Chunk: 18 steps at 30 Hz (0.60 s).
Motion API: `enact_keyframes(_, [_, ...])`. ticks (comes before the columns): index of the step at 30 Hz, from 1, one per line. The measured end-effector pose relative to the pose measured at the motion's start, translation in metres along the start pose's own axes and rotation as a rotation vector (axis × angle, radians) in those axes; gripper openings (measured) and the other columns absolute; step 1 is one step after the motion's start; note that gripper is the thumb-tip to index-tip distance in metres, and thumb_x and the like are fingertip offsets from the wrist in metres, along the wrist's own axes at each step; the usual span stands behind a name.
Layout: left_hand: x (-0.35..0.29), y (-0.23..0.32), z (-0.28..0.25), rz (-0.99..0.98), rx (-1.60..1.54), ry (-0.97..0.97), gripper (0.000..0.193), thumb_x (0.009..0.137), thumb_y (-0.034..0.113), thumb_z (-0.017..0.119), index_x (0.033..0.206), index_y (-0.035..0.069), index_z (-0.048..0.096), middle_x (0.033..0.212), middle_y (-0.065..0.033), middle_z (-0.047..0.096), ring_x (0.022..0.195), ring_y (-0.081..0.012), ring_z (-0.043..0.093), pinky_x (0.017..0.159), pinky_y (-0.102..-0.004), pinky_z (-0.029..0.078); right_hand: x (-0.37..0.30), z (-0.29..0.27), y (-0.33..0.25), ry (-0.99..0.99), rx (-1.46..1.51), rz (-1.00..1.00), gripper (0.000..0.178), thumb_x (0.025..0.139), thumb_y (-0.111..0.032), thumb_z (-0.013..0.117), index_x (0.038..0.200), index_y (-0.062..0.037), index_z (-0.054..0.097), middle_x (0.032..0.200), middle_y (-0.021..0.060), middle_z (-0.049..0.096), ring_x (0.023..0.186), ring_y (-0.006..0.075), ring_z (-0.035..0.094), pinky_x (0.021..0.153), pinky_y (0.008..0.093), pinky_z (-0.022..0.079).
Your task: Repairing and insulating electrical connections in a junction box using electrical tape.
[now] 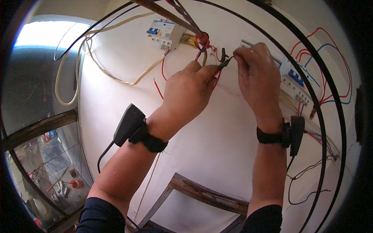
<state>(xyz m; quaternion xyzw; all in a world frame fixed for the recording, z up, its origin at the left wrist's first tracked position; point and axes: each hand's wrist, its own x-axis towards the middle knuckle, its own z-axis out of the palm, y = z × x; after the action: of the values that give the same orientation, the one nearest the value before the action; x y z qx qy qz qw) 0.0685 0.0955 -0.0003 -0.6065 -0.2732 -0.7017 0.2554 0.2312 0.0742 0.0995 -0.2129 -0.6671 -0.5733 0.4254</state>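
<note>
Left hand [189,91] up at the white wall [217,136], fingers curled and squeezing the small dark pliers [223,61] with red handles. Right hand [258,75] just beside, fingertips pressed together on a thin wire end by the pliers' tip (too small to see clearly). Red twisted wires [202,42] bunched just above. White breaker box with blue switches [296,82] close on the right. Could slip and nick a finger, with tool tip and fingertips so close. Could tug the thin wire loose if pulled too hard.
</note>
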Motion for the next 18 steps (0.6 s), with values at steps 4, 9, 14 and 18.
enact_keyframes(4, [0.002,0.002,0.0,-0.016,0.002,0.009,0.021,0.091,0.012,0.07,0.111,0.01,0.074,0.092,-0.0145,0.068,0.077,-0.036,0.069,0.067,-0.0439,0.056,0.003,0.0,0.0,0.037,0.05,-0.014,0.007,0.092,-0.009,0.07,0.099,-0.0069,0.067,0.095,0.011,0.059,0.082,0.0303,0.065,0.068,0.0419,0.052])
enact_keyframes(9, [-0.001,-0.004,-0.001,0.0,0.018,-0.013,0.022,0.091,0.012,0.071,0.112,0.011,0.074,0.092,-0.0138,0.069,0.077,-0.0346,0.07,0.067,-0.0438,0.056,-0.018,-0.02,-0.017,-0.055,0.138,-0.092,0.01,0.092,-0.005,0.068,0.101,-0.0059,0.063,0.092,0.012,0.058,0.079,0.0309,0.062,0.066,0.0423,0.05])
enact_keyframes(14, [0.002,0.001,-0.004,0.016,0.022,0.016,0.022,0.091,0.01,0.071,0.112,0.01,0.075,0.091,-0.0138,0.069,0.076,-0.0344,0.07,0.066,-0.0441,0.056,0.018,0.009,-0.012,0.153,0.243,-0.15,0.005,0.094,-0.004,0.064,0.098,-0.0046,0.061,0.088,0.0133,0.058,0.078,0.0335,0.06,0.067,0.0437,0.049])
enact_keyframes(18, [0.004,0.001,-0.005,-0.009,0.021,-0.016,0.022,0.091,0.009,0.071,0.113,0.009,0.075,0.091,-0.0138,0.068,0.076,-0.034,0.069,0.066,-0.0437,0.056,0.033,0.024,0.0,0.158,0.177,-0.017,0.008,0.096,-0.011,0.066,0.099,-0.0035,0.067,0.095,0.0129,0.064,0.084,0.0317,0.065,0.072,0.0409,0.053])
